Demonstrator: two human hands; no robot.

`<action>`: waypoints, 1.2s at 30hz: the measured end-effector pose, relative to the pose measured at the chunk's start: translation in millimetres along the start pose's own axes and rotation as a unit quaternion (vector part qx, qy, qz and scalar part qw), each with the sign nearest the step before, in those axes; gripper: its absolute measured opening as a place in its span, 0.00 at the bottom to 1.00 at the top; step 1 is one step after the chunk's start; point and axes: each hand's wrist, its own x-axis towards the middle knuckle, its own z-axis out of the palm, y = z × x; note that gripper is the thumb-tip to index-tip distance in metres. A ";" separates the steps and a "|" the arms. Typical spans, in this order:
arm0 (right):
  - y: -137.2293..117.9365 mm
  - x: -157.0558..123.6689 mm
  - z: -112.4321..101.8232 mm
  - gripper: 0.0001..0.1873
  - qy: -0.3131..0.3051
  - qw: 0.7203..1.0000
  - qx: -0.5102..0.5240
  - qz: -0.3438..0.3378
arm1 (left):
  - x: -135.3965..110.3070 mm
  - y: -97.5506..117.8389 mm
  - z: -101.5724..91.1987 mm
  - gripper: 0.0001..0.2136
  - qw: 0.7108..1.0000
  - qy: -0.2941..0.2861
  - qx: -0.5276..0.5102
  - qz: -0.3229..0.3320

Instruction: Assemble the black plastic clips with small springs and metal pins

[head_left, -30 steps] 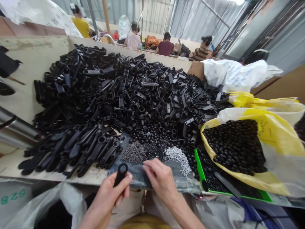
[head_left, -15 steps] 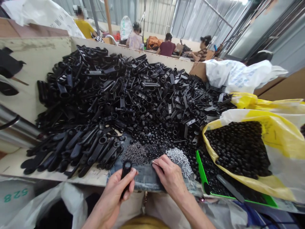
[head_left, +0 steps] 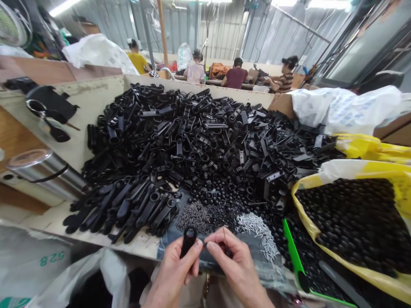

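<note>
My left hand (head_left: 178, 265) is closed around a black plastic handle-like part (head_left: 189, 240), its ring end pointing up and away from me. Close beside it, my right hand (head_left: 236, 261) has thumb and fingers pinched together near the ring end. Something small and dark shows within the right fingers, too hidden to name. Just beyond the hands, on a dark mat (head_left: 221, 256), are a pile of small dark grey pieces (head_left: 193, 217), small black pieces (head_left: 220, 216) and a pile of silver pins (head_left: 260, 231).
Behind rises a big heap of black plastic parts (head_left: 180, 137). Similar handle parts (head_left: 128, 209) lie in a row at left, near a steel flask (head_left: 48, 171). At right are a green tray (head_left: 293, 250) and a yellow-white sack (head_left: 308, 209) of black balls. Several people sit farther back.
My right hand has come from the small-piece piles toward my left hand, which still holds the black part. The camera view has shifted, so the scene sits lower and further right.
</note>
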 end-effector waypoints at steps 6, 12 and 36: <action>1.4 -0.3 2.6 0.16 0.006 1.000 0.002 -0.006 | -2.7 -1.9 2.3 0.24 1.000 0.000 -0.002 0.003; 2.3 -3.5 3.6 0.17 0.004 0.999 0.024 0.031 | -1.3 -10.0 1.4 0.24 1.000 -0.008 0.012 0.023; 13.0 -24.9 -14.2 0.05 0.020 0.984 -0.135 -0.115 | -6.9 -13.5 23.2 0.18 0.980 0.018 -0.154 -0.126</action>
